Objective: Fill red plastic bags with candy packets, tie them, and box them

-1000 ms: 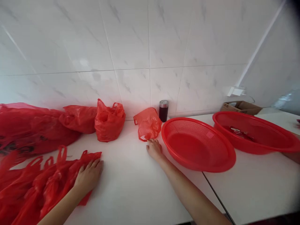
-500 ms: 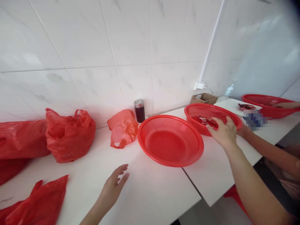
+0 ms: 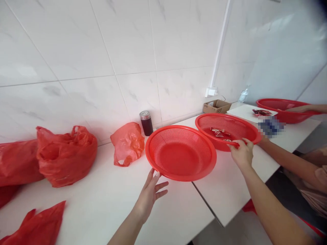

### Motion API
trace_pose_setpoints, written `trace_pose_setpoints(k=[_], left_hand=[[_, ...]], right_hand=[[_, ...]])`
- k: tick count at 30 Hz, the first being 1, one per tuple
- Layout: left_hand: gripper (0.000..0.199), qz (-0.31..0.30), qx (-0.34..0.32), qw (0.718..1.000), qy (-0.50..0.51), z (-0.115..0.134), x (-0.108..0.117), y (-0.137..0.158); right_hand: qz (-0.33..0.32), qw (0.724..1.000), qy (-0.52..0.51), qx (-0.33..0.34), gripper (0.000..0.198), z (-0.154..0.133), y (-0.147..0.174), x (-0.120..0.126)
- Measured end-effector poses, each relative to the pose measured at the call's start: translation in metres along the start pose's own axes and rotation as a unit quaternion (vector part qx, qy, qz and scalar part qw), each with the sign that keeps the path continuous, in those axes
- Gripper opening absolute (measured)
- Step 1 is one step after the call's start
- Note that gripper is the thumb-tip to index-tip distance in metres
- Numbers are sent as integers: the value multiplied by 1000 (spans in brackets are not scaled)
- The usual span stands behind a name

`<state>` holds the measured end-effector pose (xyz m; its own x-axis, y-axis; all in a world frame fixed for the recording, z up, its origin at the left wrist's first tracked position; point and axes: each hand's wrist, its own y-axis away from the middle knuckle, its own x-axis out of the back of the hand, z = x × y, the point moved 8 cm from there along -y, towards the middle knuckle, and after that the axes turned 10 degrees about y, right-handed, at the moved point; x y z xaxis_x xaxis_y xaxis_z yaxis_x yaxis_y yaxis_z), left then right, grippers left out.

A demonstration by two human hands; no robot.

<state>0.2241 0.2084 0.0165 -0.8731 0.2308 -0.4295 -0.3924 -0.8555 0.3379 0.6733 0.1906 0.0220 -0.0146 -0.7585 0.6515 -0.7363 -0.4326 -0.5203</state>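
At left, bags (image 3: 67,158) are slumping; near centre, a flask (image 3: 146,125) is standing. Lower centre, the left hand (image 3: 149,197), fingers spread wide, is touching the near basin (image 3: 181,158). Right of centre, the right hand (image 3: 241,153) is gripping the far basin (image 3: 240,127) (a co-worker's arm (image 3: 291,160) is crowding it).

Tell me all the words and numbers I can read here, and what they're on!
None can be read.
Cardboard box: marks too small.
Flask lid: mark too blurred.
Little packets in the middle red basket: print too small.
Far packets: too blurred.
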Motion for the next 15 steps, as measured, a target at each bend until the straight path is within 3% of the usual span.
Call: trace_pose_setpoints(k=[5,8,12,15], left_hand=[[76,-5,-6,1000,-5,-3,-7,-27],[77,-19,-33,999,-32,1,-14,-53],[63,-74,-19,984,-159,-9,-40,-75],[39,-96,5,977,-192,-24,-45,-75]], right_hand=[[107,992,-50,31,37,-2,-15,60],[138,986,-65,73,36,-24,-11,109],[112,978,-117,129,30,-72,13,154],[35,972,-185,142,24,-101,43,149]])
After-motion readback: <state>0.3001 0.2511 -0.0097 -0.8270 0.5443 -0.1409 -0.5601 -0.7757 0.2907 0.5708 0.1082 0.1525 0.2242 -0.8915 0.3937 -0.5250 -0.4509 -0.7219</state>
